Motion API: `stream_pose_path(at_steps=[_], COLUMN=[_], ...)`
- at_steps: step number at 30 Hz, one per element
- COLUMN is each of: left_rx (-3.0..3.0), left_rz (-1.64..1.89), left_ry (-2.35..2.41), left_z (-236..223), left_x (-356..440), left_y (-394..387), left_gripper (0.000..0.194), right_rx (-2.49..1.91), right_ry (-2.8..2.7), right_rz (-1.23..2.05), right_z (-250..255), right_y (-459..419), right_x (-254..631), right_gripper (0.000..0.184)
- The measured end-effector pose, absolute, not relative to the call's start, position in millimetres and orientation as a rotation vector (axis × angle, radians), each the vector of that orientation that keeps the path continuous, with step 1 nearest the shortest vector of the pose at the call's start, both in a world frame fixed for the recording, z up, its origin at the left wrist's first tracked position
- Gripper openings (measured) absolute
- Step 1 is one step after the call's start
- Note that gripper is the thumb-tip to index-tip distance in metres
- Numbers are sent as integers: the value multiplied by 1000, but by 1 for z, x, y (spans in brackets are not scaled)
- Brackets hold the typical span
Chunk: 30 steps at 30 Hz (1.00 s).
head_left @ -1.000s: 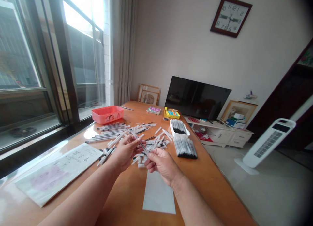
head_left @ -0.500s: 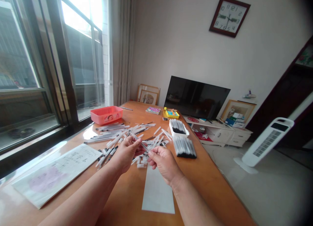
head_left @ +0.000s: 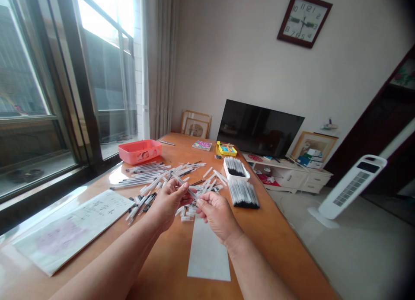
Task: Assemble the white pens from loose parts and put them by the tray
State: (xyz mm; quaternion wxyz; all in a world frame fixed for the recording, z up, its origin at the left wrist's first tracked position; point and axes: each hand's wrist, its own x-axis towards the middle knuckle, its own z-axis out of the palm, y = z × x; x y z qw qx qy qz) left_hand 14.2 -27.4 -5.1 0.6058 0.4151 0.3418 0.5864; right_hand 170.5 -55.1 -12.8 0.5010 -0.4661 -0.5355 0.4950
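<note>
Between my two hands runs a slim translucent pen, slanting down to the right. My left hand pinches it along its barrel. The fingers of my right hand are closed around its lower right end and hide that tip. Beneath and beyond the hands, loose pen barrels, refills and small caps lie in a spread heap. Below my right hand a white sheet of paper lies on the wooden table.
At right, a white tray holds black-ended pens beside a neat row of pens. A red plastic box stands at the far left, with a writing booklet nearer me. Farther back are a yellow box and a colourful booklet.
Both hands stay on the pen in nearly the same place. The pen shows less plainly past my right fingers than a second ago. The whole view has shifted slightly.
</note>
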Motion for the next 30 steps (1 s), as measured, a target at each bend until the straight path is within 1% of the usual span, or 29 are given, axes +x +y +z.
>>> stream_pose_path(at_steps=[7, 11, 18, 25, 30], left_rx=[957, 990, 1006, 968, 970], left_rz=[1334, 1325, 1323, 1326, 1294], left_ry=[772, 768, 764, 767, 755], left_z=[-7, -7, -7, -8, -6], left_x=[14, 11, 7, 4, 8], left_y=[-26, -25, -24, -19, -21], left_gripper=[38, 36, 34, 34, 33], right_rx=[-1140, -1142, -1196, -1281, -1254], right_ry=[-1307, -1305, -1371, -1305, -1396], right_rz=[1182, 1225, 1197, 1192, 1234], right_z=[-15, -17, -13, -9, -7], right_y=[-53, -52, -52, -47, -48], right_x=[172, 173, 178, 194, 196], right_gripper=[22, 27, 35, 26, 32])
